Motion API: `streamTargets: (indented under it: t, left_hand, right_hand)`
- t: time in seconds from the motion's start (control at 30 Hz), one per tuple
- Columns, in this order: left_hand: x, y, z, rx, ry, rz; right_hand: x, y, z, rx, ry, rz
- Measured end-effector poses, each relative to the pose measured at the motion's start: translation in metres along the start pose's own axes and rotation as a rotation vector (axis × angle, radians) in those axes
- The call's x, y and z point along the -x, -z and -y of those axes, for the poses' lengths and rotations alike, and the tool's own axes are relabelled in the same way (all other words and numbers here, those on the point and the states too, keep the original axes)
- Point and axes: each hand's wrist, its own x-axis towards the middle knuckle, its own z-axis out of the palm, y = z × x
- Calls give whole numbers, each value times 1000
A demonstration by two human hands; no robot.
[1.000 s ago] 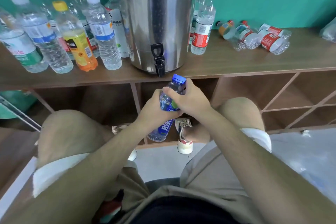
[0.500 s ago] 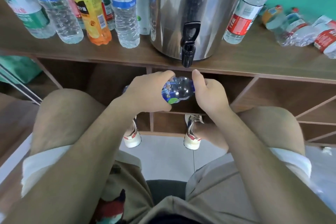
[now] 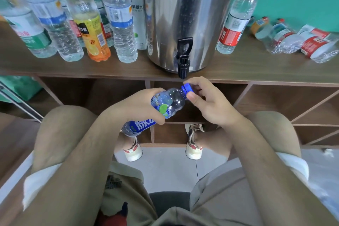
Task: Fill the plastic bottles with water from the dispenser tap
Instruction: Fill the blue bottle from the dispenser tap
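**Bottle in both hands, just under the tap**

I see the blue-label bottle (image 3: pixel 166 105) a bit above frame centre. It is tilted, with the neck toward 1 o'clock and the base toward 7 o'clock. The left hand (image 3: pixel 137 105) grips its middle, fingers and thumb curled round the label. The right hand (image 3: pixel 209 102) sits on the 3 o'clock side of the neck. Its thumb and index finger pinch the blue cap (image 3: pixel 186 89), and the other fingers are loosely curled. The cap is on the neck, but I can't tell whether it's tight or loose. I can't read the water level either.

The black tap (image 3: pixel 183 60) is at 12 o'clock from the cap, near but not touching, with its spout past the shelf edge. It's mounted on the steel dispenser (image 3: pixel 183 11), which stands on the wooden shelf (image 3: pixel 256 69).

At 9 o'clock of the dispenser is a cluster of upright bottles. Among them, the yellow-label bottle (image 3: pixel 91 31) stands just beside a blue-band bottle (image 3: pixel 120 24). At 2 o'clock of the tap, the red-label bottle (image 3: pixel 236 16) stands upright just beside the dispenser, red cap on. Further toward 3 o'clock, several bottles lie on their sides (image 3: pixel 297 42), blurred.

At 6 o'clock of the held bottle, the left shoe (image 3: pixel 132 150) and right shoe (image 3: pixel 194 145) are on the floor, with a bare knee on either side of the hands.
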Motion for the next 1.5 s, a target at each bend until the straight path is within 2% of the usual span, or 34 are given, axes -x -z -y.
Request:
streamTargets:
  t: [0.17, 0.4, 0.53, 0.67, 0.73, 0.9, 1.03, 1.13, 1.27, 1.5]
  left_hand:
    - [-6, -4, 3, 81, 32, 48]
    - [-12, -7, 6, 181, 122, 162]
    - [-12, -10, 5, 343, 152, 306]
    - [-14, -13, 10, 405, 194, 420]
    - [-18, -18, 12, 400, 197, 379]
    - [-28, -29, 16, 359, 183, 110]
    - [-34, -41, 16, 355, 166, -55]
    - [-37, -50, 13, 367, 170, -160]
    - [-40, -56, 13, 382, 132, -223]
    - [-49, -59, 17, 332, 90, -237]
  right_hand:
    - [-1, 7, 1, -24, 22, -5]
    - [-3, 13, 2, -243, -42, 15]
    - [-3, 17, 1, -323, -42, 39]
    - [-5, 29, -3, -350, -32, 16]
    - [-5, 35, -6, -345, -15, -76]
    - [-16, 42, -22, -160, -101, -453]
    - [-31, 49, -37, -138, -203, -623]
    - [-38, 50, -48, -75, -274, -634]
    - [-43, 48, -57, 51, -257, -611]
    - [-40, 45, -60, 258, -312, -594]
